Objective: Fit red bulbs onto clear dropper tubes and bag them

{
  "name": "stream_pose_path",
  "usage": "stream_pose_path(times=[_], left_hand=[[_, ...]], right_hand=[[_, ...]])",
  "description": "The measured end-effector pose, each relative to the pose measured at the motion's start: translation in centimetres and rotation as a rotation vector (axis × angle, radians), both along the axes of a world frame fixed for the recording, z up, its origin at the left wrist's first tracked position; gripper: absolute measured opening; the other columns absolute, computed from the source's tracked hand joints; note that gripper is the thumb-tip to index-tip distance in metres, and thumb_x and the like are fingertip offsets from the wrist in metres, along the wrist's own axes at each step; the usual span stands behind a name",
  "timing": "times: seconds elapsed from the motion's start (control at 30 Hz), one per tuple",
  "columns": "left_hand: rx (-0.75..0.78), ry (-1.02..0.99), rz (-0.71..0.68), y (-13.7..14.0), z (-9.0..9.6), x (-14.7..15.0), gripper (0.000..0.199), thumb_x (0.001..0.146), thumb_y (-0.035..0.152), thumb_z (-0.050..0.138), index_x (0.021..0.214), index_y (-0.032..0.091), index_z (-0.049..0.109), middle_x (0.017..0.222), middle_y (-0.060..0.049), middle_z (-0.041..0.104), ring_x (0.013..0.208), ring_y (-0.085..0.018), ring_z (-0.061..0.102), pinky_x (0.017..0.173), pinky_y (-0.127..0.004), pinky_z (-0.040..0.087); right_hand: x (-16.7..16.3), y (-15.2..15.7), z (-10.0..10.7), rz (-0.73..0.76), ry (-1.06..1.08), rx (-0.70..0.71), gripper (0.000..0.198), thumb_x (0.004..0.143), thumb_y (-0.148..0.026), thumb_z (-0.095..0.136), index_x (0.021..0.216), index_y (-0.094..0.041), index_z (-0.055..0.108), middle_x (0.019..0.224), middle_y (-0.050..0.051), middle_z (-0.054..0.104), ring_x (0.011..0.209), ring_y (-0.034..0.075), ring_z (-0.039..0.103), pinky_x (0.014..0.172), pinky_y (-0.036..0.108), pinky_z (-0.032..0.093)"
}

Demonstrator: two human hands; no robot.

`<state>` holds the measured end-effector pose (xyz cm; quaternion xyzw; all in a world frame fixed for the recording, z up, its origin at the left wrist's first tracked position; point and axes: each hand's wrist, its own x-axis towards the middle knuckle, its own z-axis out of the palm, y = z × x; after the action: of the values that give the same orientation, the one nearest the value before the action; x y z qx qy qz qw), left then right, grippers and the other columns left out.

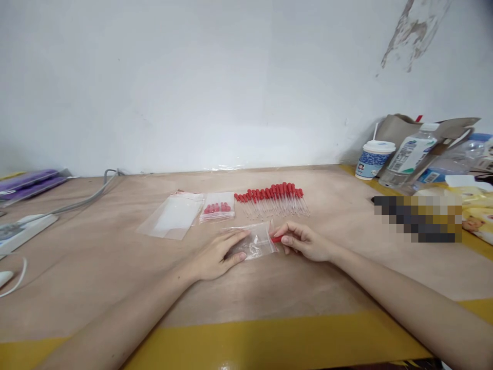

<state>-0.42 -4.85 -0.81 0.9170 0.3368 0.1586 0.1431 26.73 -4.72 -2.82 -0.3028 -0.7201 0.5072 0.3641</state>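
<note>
A clear zip bag (256,244) lies on the table in front of me, its mouth facing right. My left hand (221,254) grips its left end, fingers on the far side and thumb at the near edge. Between the thumb and fingers of my right hand (302,241) is the red rubber bulb of a dropper (276,239); its clear stem extends into the bag's mouth. Behind the hands lies a row of red-bulbed droppers (269,192), several side by side. Left of them are filled bags with red bulbs (217,207) and a stack of flat clear bags (173,216).
On the right stand a paper cup (373,160) with a straw, a plastic bottle (412,154) and a yellow packet (479,216). A blurred dark object (419,218) lies before them. At left are purple packs (34,185), a grey cable (84,198) and a power strip (34,228).
</note>
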Motion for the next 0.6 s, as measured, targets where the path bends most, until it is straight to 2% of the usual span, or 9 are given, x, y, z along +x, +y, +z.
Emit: stream_pose_path(times=[0.1,0.27,0.43,0.53,0.6], left_hand=[[-0.02,-0.021,-0.009,0.0,0.1,0.0,0.048,0.088,0.04,0.042,0.133,0.023,0.035,0.134,-0.007,0.044,0.122,-0.023,0.04,0.1,-0.043,0.034],[-0.101,-0.074,-0.016,0.2,0.7,-0.4,0.038,0.088,0.038,0.044,0.123,0.025,0.045,0.129,-0.006,0.048,0.117,-0.021,0.046,0.097,-0.04,0.039],[-0.076,-0.095,-0.071,0.4,0.4,-0.5,0.033,0.082,0.037,0.053,0.112,0.024,0.055,0.133,-0.007,0.045,0.122,-0.023,0.042,0.098,-0.042,0.038],[-0.058,-0.092,-0.072,0.5,0.2,-0.3,0.035,0.083,0.037,0.053,0.114,0.023,0.056,0.133,-0.008,0.045,0.123,-0.023,0.041,0.1,-0.043,0.035],[-0.051,-0.093,-0.066,0.4,0.1,-0.2,0.037,0.082,0.037,0.053,0.116,0.023,0.055,0.133,-0.008,0.045,0.122,-0.023,0.041,0.101,-0.043,0.034]], right_hand=[[0.1,0.4,-0.1,0.057,-0.015,-0.05,0.025,0.084,-0.041,0.051,0.092,-0.018,0.05,0.068,-0.001,0.057,0.059,0.008,0.054,0.056,0.022,0.043],[0.5,0.8,0.3,0.044,-0.055,-0.143,0.026,0.073,-0.039,0.064,0.086,-0.016,0.06,0.073,0.0,0.06,0.064,0.009,0.056,0.064,0.025,0.046],[-0.5,0.4,0.6,-0.097,-0.087,-0.178,0.03,0.067,-0.04,0.067,0.085,-0.016,0.062,0.07,0.0,0.062,0.057,0.008,0.054,0.055,0.022,0.044],[-1.3,0.1,0.6,-0.227,-0.108,-0.197,0.033,0.065,-0.044,0.068,0.079,-0.015,0.06,0.06,-0.001,0.059,0.05,0.008,0.051,0.047,0.02,0.04],[-1.6,0.0,0.6,-0.267,-0.12,-0.155,0.032,0.065,-0.045,0.068,0.074,-0.015,0.062,0.058,0.0,0.059,0.05,0.008,0.05,0.046,0.02,0.038]])
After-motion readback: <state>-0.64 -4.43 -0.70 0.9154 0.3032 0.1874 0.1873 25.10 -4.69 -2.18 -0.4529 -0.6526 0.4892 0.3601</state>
